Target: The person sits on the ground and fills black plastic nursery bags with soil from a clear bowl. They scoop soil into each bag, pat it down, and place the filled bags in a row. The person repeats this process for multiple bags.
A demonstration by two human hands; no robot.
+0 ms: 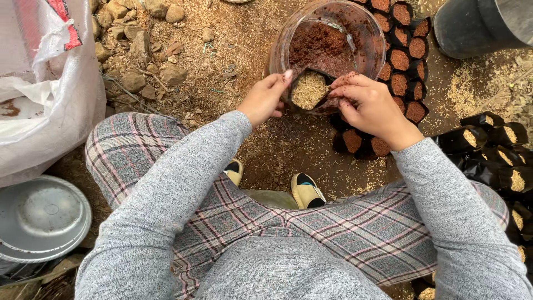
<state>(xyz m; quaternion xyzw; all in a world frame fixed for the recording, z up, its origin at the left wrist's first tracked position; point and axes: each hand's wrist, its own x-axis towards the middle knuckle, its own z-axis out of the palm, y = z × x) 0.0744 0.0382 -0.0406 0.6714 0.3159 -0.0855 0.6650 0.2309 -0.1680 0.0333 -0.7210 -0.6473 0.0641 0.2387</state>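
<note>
We steady the small black husk-filled nursery bag (309,90) between left hand (265,99) and right hand (371,105), both gripping it, below the clear plastic soil tub (366,25); keep it upright.

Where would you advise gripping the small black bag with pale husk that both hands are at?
Probably by its upper rim on opposite sides, coming from above: the small black bag stands open-mouthed and soft-walled, with the left hand and right hand already flanking it beside the clear tub.

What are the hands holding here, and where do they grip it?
Both hands, left and right, hold a small black grow bag by its top rim, one on each side, over the clear tub.
</note>
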